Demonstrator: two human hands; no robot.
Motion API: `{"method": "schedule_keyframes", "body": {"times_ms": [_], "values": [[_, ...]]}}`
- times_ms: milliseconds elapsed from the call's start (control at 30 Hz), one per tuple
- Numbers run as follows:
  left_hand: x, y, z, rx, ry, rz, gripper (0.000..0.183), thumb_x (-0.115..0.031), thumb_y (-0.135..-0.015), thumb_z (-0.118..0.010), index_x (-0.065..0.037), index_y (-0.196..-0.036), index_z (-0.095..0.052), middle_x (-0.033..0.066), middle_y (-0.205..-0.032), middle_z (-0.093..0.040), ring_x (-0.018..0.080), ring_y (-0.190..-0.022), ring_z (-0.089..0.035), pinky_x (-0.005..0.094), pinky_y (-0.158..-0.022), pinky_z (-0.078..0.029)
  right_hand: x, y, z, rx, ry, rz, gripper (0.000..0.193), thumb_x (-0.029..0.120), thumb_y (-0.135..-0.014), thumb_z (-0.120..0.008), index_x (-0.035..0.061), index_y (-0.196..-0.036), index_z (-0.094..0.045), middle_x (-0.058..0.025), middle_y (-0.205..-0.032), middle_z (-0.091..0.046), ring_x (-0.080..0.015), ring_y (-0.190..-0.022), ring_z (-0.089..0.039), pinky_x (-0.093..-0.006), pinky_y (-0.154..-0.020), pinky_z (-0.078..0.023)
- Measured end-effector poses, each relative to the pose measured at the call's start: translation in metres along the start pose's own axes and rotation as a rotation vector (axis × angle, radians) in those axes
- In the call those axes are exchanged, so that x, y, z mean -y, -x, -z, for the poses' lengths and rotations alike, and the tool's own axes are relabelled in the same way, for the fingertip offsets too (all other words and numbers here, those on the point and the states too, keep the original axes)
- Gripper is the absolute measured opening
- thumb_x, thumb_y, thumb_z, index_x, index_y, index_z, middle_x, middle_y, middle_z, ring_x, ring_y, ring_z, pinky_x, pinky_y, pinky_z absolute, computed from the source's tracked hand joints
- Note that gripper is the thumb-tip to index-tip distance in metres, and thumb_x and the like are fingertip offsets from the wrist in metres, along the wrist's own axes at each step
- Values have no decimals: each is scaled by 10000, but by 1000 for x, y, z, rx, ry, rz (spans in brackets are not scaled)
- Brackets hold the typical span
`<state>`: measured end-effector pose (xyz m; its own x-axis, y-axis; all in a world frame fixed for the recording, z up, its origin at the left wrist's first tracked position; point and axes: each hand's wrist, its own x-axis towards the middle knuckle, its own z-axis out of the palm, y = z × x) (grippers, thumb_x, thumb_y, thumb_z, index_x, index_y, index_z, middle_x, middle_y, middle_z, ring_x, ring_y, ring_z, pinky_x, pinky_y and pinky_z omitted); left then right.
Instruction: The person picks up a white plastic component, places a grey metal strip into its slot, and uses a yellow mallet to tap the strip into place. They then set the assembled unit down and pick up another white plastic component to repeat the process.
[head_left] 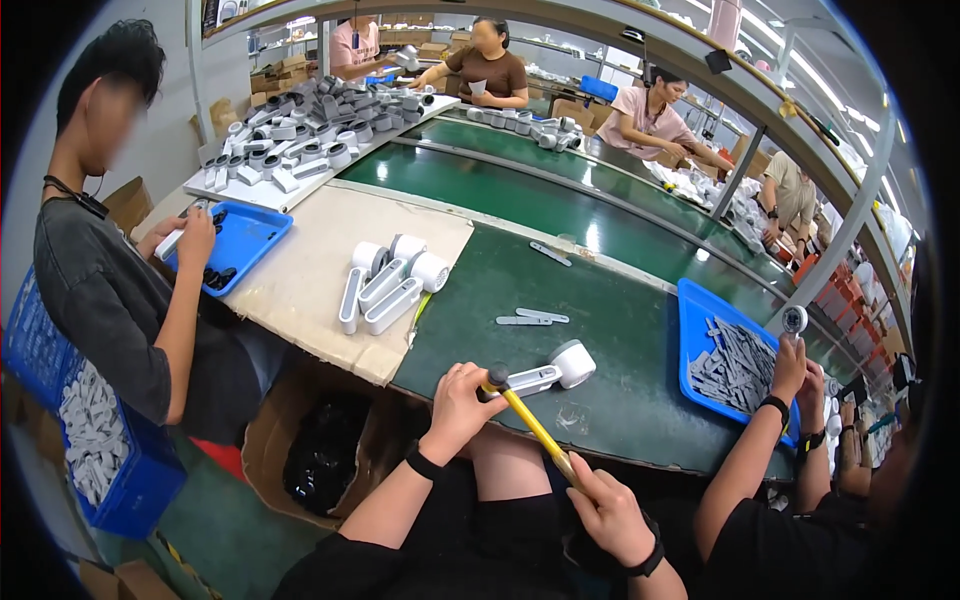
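My right hand (612,516) grips the yellow handle of a hammer (537,424). The dark hammer head lies over the near end of a white and grey part (572,364) with a long handle and a round head. My left hand (459,412) is closed at that handle end, thumb and fingers around it; the hammer head partly hides the contact. This part rests on the green table top (470,290) near its front edge. Beyond it lie two grey flat strips (532,318), one across the other, and another grey strip (550,254) farther back.
On the cardboard sheet (300,260) to the left lie several similar white parts (385,285). A blue tray (690,330) of grey strips stands right, beside a co-worker's hands (793,375). At left a person handles a part over another blue tray (262,222). A conveyor (480,178) runs behind.
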<state>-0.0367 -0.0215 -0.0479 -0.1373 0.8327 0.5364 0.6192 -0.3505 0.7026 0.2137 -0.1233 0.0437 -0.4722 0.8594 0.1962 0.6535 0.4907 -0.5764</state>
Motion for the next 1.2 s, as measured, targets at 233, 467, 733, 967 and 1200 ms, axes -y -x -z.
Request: {"method": "schedule_keyframes", "body": {"times_ms": [233,467,733,967,1200], "values": [[-4,-2,1,-39,12,10,280,-252,-683,-841,-61,-827,-695,67,-770,-579,285,-809,-568,403,-745,-462,-12,2,-9,-90,-16,-7,538,-4,-830,-672,26,-1351,-541,-136,-750,-537,-264,-633,-555,-327,-613,-459],[-4,0,0,-28,19,-13,255,-257,-701,-824,-92,-856,-708,48,-795,-599,270,-828,-578,392,-770,-453,-27,13,5,-300,-59,-68,544,-42,-822,-661,3,-1349,-532,-135,-809,-583,-225,-684,-575,-300,-658,-465],[-6,-3,3,-2,-4,-10,242,-256,-706,-812,-103,-839,-682,43,-813,-604,263,-848,-588,397,-765,-447,-36,12,-1,-247,-34,-50,540,-22,-842,-647,6,-1364,-511,-157,-807,-577,-270,-682,-578,-335,-650,-469],[-22,-18,6,211,-223,-2,293,-281,-745,-775,-91,-937,-660,71,-883,-634,294,-922,-600,426,-793,-465,-37,14,-8,-326,-97,-28,536,-14,-829,-660,-2,-1348,-529,-138,-763,-546,-221,-665,-560,-303,-642,-459],[-17,-38,3,222,-358,-311,278,-270,-780,-746,-51,-881,-609,106,-889,-615,291,-909,-594,423,-731,-442,-51,21,-26,-293,-209,-31,547,-21,-833,-666,-18,-1361,-523,-57,-696,-550,-95,-581,-530,-252,-547,-439]]}}
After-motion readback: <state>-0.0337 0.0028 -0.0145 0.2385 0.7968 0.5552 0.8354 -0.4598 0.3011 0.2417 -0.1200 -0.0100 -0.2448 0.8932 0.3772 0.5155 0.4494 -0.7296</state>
